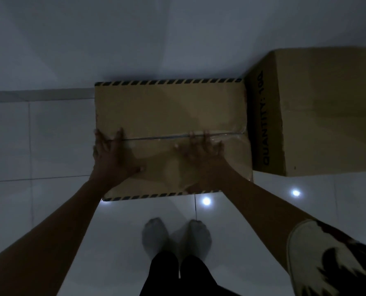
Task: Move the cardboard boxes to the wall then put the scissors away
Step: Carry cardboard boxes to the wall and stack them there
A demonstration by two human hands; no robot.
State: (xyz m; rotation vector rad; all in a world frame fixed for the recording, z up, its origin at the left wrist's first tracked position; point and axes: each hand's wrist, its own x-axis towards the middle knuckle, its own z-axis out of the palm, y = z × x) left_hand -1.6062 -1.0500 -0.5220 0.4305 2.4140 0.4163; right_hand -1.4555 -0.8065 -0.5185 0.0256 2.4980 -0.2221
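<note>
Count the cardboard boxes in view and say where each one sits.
2. The striped-edged box lies against the wall, left hand and right hand flat on top. The taller box stands at its right, cut off by the frame. Others may be hidden.

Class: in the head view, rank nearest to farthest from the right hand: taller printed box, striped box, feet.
1. striped box: directly under the right hand, touching.
2. taller printed box: to its right.
3. feet: behind it, lowest in view.
</note>
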